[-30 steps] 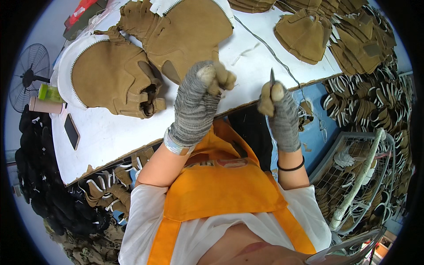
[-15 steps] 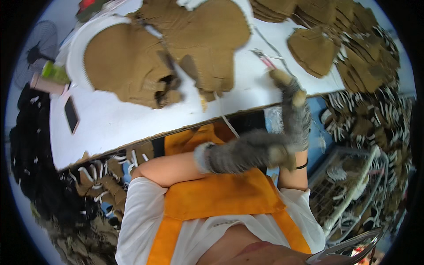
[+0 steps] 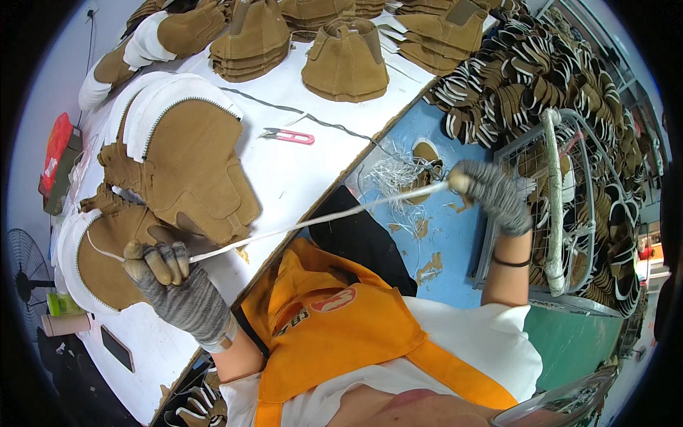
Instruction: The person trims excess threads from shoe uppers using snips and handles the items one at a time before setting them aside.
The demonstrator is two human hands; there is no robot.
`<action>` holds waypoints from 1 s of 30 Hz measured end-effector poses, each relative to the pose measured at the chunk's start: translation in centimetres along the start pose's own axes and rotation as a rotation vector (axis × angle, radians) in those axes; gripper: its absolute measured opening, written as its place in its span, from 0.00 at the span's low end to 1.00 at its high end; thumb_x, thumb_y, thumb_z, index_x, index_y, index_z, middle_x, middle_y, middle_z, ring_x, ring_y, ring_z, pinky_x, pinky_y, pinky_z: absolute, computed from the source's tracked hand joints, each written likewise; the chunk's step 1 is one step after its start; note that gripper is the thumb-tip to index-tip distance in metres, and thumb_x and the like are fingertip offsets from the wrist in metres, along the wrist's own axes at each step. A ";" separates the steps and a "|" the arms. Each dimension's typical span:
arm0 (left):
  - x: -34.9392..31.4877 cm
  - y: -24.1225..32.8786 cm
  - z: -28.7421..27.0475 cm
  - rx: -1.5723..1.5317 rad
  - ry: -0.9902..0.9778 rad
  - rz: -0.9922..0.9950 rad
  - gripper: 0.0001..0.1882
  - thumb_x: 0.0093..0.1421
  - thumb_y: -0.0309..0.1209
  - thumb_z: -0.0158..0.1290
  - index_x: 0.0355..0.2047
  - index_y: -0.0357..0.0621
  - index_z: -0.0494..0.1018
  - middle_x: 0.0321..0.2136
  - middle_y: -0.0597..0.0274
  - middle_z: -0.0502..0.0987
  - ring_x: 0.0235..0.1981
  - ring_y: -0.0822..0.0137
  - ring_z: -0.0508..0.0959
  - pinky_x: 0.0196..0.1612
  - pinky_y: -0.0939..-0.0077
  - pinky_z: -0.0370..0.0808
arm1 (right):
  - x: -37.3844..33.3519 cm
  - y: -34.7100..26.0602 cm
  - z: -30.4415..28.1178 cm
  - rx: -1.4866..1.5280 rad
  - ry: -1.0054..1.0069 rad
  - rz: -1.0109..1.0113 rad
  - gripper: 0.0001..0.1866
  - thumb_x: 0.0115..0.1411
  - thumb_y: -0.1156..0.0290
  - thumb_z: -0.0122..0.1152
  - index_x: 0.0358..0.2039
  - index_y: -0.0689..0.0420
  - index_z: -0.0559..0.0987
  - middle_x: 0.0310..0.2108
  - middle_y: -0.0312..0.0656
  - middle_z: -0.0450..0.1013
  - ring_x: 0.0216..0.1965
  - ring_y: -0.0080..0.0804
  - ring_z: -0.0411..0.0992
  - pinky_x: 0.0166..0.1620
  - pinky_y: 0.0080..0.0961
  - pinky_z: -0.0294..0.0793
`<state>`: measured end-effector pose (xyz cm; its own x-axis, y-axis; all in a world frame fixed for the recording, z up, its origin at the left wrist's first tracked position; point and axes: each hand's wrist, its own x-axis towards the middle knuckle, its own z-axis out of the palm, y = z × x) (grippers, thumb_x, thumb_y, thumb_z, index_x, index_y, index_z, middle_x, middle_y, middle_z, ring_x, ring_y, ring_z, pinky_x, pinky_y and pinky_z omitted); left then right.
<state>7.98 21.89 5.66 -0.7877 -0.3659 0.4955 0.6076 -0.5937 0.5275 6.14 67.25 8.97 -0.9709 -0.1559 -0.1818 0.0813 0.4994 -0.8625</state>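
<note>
A narrow white strip [image 3: 334,216] stretches taut between my two hands, sloping up toward the right. My left hand [image 3: 178,288], in a grey knitted glove with pale fingertips, is closed round it above the table's front edge; a thin tail of the strip curves off to the left. My right hand [image 3: 494,196], gloved alike, pinches the strip's other end out over the blue floor. Just behind my left hand lie brown boot uppers [image 3: 196,167] with white toothed edging. Pink-handled thread snips [image 3: 288,135] rest on the white table [image 3: 277,185], out of both hands.
Stacked brown uppers [image 3: 345,60] stand along the back of the table. A dark cord [image 3: 306,114] runs across it. To the right are a wire cart [image 3: 558,206] and heaped brown pieces [image 3: 526,78]. White scraps [image 3: 395,178] litter the floor. A phone [image 3: 117,349] lies at left.
My hands, close together and blurred before, are now wide apart with the white strip drawn straight between them. The view has turned toward the right, showing more floor and the cart.
</note>
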 end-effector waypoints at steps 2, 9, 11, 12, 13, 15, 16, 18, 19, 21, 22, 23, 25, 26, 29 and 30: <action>-0.8 -0.7 2.3 0.139 -0.001 0.004 0.19 0.67 0.38 0.46 0.50 0.36 0.68 0.17 0.72 0.65 0.14 0.81 0.61 0.18 0.86 0.59 | 2.1 0.5 -1.4 -0.555 0.444 -0.318 0.18 0.56 0.57 0.64 0.39 0.58 0.80 0.31 0.44 0.78 0.32 0.33 0.76 0.36 0.29 0.76; -5.2 -4.7 6.0 0.319 -0.041 -0.540 0.14 0.61 0.40 0.55 0.37 0.41 0.72 0.18 0.68 0.69 0.18 0.77 0.67 0.21 0.83 0.66 | 21.3 3.5 -4.9 -0.916 0.558 -0.175 0.20 0.58 0.55 0.58 0.46 0.54 0.79 0.43 0.47 0.75 0.47 0.44 0.72 0.53 0.36 0.68; -5.9 -4.4 6.4 0.382 -0.034 -0.596 0.18 0.63 0.43 0.51 0.37 0.38 0.73 0.17 0.69 0.67 0.18 0.77 0.66 0.20 0.82 0.64 | 26.2 6.6 -4.4 -0.941 0.551 -0.238 0.19 0.56 0.54 0.60 0.44 0.51 0.80 0.42 0.47 0.76 0.46 0.45 0.72 0.51 0.38 0.69; -5.8 -4.5 6.5 0.433 -0.060 -0.626 0.19 0.63 0.44 0.51 0.37 0.37 0.74 0.17 0.70 0.67 0.18 0.77 0.65 0.21 0.82 0.63 | 26.7 6.5 -4.1 -0.944 0.538 -0.147 0.18 0.55 0.55 0.61 0.42 0.50 0.80 0.41 0.47 0.76 0.45 0.46 0.72 0.50 0.39 0.70; -5.8 -4.5 6.6 0.483 -0.089 -0.658 0.20 0.63 0.45 0.50 0.37 0.37 0.74 0.17 0.70 0.67 0.18 0.78 0.65 0.21 0.82 0.63 | 27.0 6.4 -3.8 -0.947 0.526 -0.053 0.16 0.55 0.55 0.62 0.40 0.49 0.80 0.41 0.48 0.76 0.44 0.46 0.73 0.49 0.41 0.70; -6.2 -4.6 6.9 0.492 -0.010 -0.734 0.22 0.64 0.47 0.48 0.39 0.36 0.73 0.18 0.71 0.66 0.19 0.78 0.63 0.22 0.83 0.61 | 26.7 6.6 -3.3 -0.963 0.611 -0.151 0.11 0.54 0.61 0.61 0.36 0.51 0.80 0.39 0.50 0.75 0.41 0.48 0.73 0.45 0.43 0.71; -6.4 -5.2 6.8 0.480 0.023 -0.768 0.22 0.64 0.47 0.49 0.39 0.37 0.74 0.19 0.71 0.66 0.19 0.78 0.63 0.22 0.83 0.60 | 26.7 7.4 -4.0 -0.846 0.616 -0.215 0.12 0.55 0.61 0.61 0.36 0.53 0.80 0.38 0.50 0.75 0.41 0.48 0.73 0.44 0.42 0.71; -6.7 -6.0 6.0 0.424 0.052 -0.797 0.21 0.65 0.46 0.48 0.41 0.39 0.74 0.20 0.71 0.66 0.20 0.79 0.63 0.23 0.84 0.60 | 24.4 5.0 -2.7 -0.531 0.692 -0.303 0.14 0.60 0.60 0.58 0.37 0.58 0.78 0.34 0.49 0.76 0.36 0.41 0.74 0.40 0.36 0.71; -6.8 -6.5 5.5 0.453 0.022 -0.778 0.20 0.65 0.45 0.48 0.41 0.39 0.74 0.20 0.71 0.67 0.21 0.79 0.63 0.24 0.85 0.60 | 21.9 1.7 -1.3 -0.115 0.600 -0.181 0.16 0.62 0.59 0.57 0.39 0.60 0.77 0.32 0.45 0.76 0.33 0.34 0.72 0.39 0.29 0.71; -7.0 -7.1 5.2 0.519 -0.033 -0.749 0.18 0.66 0.44 0.47 0.42 0.40 0.74 0.21 0.71 0.67 0.21 0.79 0.64 0.25 0.86 0.61 | 17.7 -1.8 0.9 -0.141 0.563 -0.276 0.15 0.62 0.63 0.58 0.42 0.61 0.77 0.33 0.43 0.76 0.33 0.31 0.72 0.40 0.27 0.72; -6.8 -7.5 5.6 0.560 -0.080 -0.638 0.17 0.67 0.40 0.46 0.44 0.41 0.74 0.21 0.73 0.67 0.22 0.80 0.64 0.25 0.86 0.61 | 15.1 -2.5 2.4 -0.200 0.558 -0.403 0.14 0.62 0.64 0.58 0.42 0.61 0.77 0.34 0.44 0.76 0.34 0.32 0.73 0.42 0.28 0.72; -6.3 -7.6 5.8 0.559 -0.090 -0.658 0.17 0.67 0.39 0.46 0.47 0.41 0.74 0.22 0.73 0.68 0.22 0.81 0.64 0.24 0.87 0.61 | 12.1 -3.2 4.3 -0.374 0.523 -0.512 0.12 0.61 0.69 0.58 0.41 0.62 0.77 0.36 0.46 0.76 0.38 0.38 0.74 0.45 0.31 0.73; -4.9 -8.1 6.9 0.597 -0.152 -0.589 0.17 0.67 0.39 0.46 0.49 0.42 0.74 0.22 0.73 0.68 0.21 0.81 0.64 0.23 0.86 0.61 | 6.9 -5.0 7.6 -0.672 0.187 -0.781 0.11 0.55 0.74 0.58 0.39 0.59 0.78 0.39 0.45 0.75 0.40 0.44 0.73 0.45 0.33 0.73; -4.5 -8.4 7.4 0.552 -0.161 -0.616 0.17 0.67 0.40 0.46 0.49 0.42 0.73 0.22 0.73 0.69 0.21 0.81 0.64 0.23 0.87 0.62 | 5.8 -5.7 9.0 -0.632 0.000 -0.852 0.11 0.54 0.73 0.59 0.39 0.58 0.79 0.37 0.45 0.74 0.39 0.43 0.73 0.43 0.33 0.73; -3.7 -8.1 8.4 0.499 -0.187 -0.725 0.18 0.68 0.40 0.45 0.50 0.42 0.73 0.23 0.73 0.70 0.21 0.82 0.65 0.23 0.89 0.63 | 4.0 -8.7 12.0 -0.672 -0.134 -0.894 0.11 0.51 0.73 0.60 0.37 0.55 0.80 0.33 0.44 0.73 0.36 0.42 0.72 0.38 0.34 0.73; -4.0 -8.2 8.0 0.484 -0.174 -0.741 0.18 0.68 0.41 0.45 0.49 0.42 0.73 0.23 0.73 0.71 0.21 0.82 0.66 0.23 0.89 0.63 | 3.7 -9.3 12.6 -0.712 -0.108 -0.881 0.11 0.50 0.73 0.60 0.37 0.54 0.80 0.32 0.44 0.73 0.35 0.42 0.72 0.37 0.35 0.73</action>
<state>6.96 33.93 4.91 -0.9918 0.1276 -0.0110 -0.0433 -0.2532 0.9664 4.61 51.28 10.40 -0.5994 -0.7476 0.2859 -0.7998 0.5447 -0.2523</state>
